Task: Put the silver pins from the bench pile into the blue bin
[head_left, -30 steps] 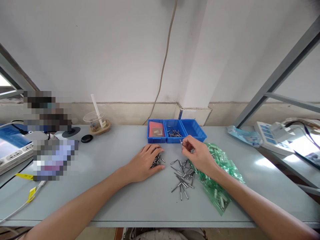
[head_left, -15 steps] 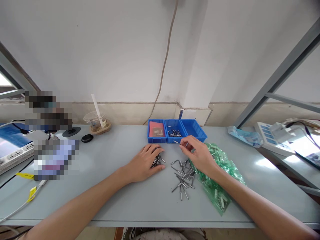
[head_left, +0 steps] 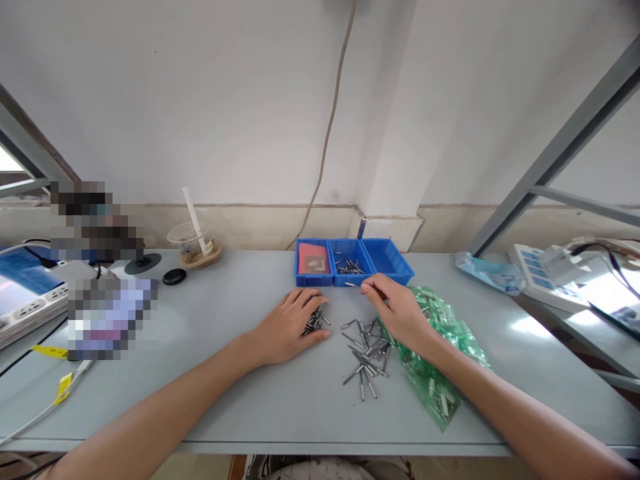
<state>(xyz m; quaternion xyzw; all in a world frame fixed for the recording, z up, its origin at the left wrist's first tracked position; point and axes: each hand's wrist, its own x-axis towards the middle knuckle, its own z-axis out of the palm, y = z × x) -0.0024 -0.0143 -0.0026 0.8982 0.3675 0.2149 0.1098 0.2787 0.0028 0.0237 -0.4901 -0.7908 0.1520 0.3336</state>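
My left hand (head_left: 293, 327) rests on the grey table, fingers apart and curved around a small pile of metal rivets (head_left: 315, 321). Pinched in my right hand (head_left: 393, 303) is one rivet (head_left: 353, 285), pointing left, just in front of the blue bins. More rivets (head_left: 369, 353) lie scattered on the table between my hands. The middle blue bin (head_left: 347, 281) contains several rivets, the left blue bin (head_left: 313, 281) holds a red packet (head_left: 314, 258), and the right blue bin (head_left: 387, 253) shows a bare floor. Beneath my right wrist lies a green plastic bag (head_left: 435, 353) with small parts inside.
On the left are a plastic cup (head_left: 187, 237) with a straw, a round black object (head_left: 175, 276), a pixelated phone-like item (head_left: 113, 320) and a power strip (head_left: 33, 310). A blue-white packet (head_left: 493, 273) and another power strip (head_left: 545, 273) lie at right.
The rivet in my right hand has shifted slightly left and shows more of its length, lying nearly level. My right fingers have moved a little. My left hand has stayed in place.
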